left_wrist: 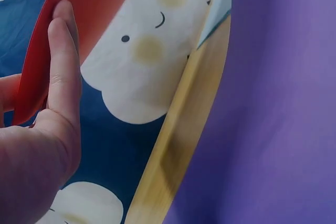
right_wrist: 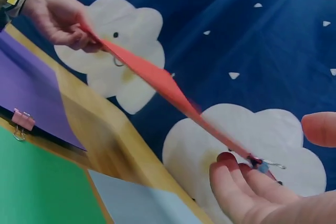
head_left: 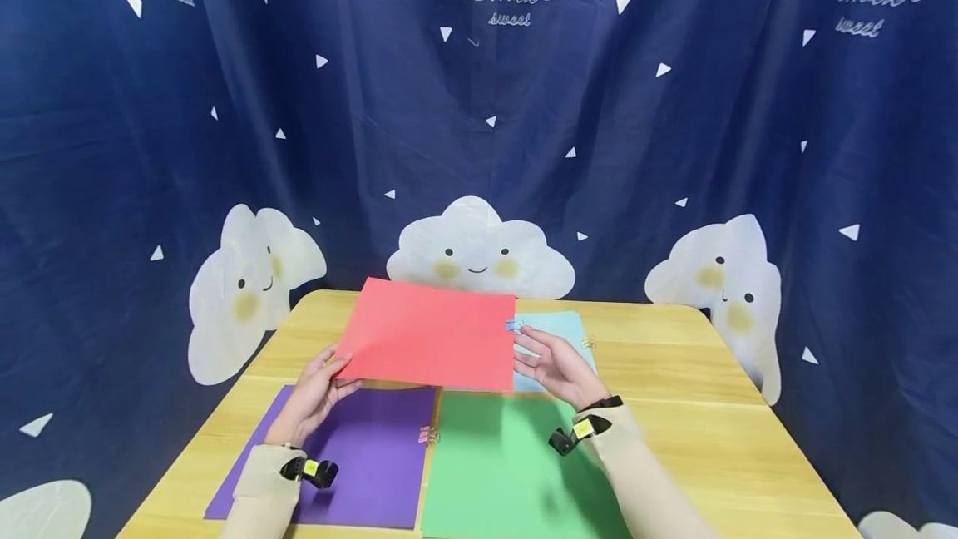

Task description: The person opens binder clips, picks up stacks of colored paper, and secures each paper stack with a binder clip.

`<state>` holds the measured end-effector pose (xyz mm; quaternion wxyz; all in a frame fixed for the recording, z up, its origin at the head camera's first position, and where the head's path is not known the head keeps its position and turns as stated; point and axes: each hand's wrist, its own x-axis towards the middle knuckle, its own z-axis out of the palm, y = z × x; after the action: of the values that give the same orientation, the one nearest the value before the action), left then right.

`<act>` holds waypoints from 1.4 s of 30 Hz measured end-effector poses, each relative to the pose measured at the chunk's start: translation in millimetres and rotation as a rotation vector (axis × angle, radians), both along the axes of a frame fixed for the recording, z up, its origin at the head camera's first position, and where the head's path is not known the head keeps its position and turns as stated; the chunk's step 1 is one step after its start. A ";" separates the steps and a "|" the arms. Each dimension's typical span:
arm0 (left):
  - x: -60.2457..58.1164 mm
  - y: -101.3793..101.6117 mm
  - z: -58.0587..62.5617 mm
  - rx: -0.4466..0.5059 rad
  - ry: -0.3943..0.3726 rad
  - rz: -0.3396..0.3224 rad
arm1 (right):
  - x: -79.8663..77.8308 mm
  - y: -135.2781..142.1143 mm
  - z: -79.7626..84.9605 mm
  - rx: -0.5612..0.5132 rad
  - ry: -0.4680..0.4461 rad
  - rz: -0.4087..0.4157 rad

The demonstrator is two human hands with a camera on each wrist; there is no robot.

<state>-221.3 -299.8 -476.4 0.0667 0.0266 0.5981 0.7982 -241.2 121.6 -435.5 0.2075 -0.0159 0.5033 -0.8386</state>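
A red sheaf of paper (head_left: 441,335) is held up above the table, partly covering the light blue paper. My left hand (head_left: 314,393) pinches its lower left corner, thumb on one face and fingers on the other, as the left wrist view (left_wrist: 63,77) confirms. A blue binder clip (head_left: 512,325) grips the right edge of the red paper. By that edge, my right hand (head_left: 557,366) has its fingers extended under the paper near the clip. Its thumb (right_wrist: 320,128) stands well apart from the paper in the right wrist view.
Purple paper (head_left: 374,456) with a pink binder clip (head_left: 427,434) lies at the table's near left. Green paper (head_left: 494,456) lies beside it. Light blue paper (head_left: 561,324) with a gold clip (head_left: 588,343) lies behind. A dark blue curtain (head_left: 479,106) surrounds the wooden table (head_left: 674,373).
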 end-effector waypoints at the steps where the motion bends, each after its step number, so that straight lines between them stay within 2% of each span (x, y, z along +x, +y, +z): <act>1: -1.1 -2.4 -0.6 -0.002 -0.001 -0.002 | -1.7 -3.4 -0.5 0.000 -0.003 0.006; 11: -7.9 -33.1 -2.7 -0.016 -0.031 0.043 | -16.6 -39.0 -3.4 -0.011 0.022 0.054; 19: -18.2 -53.5 -3.8 -0.072 -0.059 0.065 | -29.1 -64.3 -3.7 0.060 0.073 0.096; 24: -24.2 -64.4 -10.2 -0.075 -0.076 0.085 | -39.8 -82.0 -5.2 0.074 0.077 0.108; 32: -39.3 -78.1 -19.2 -0.075 -0.093 0.100 | -47.2 -100.8 -19.5 0.104 0.091 0.139; 42: -54.1 -96.3 -26.9 -0.123 -0.139 0.128 | -50.5 -124.9 -37.1 0.135 0.073 0.161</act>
<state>-275.4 -396.1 -503.3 0.0584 -0.0712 0.6405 0.7624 -291.7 -3.3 -472.5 0.2566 -0.0728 0.5631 -0.7822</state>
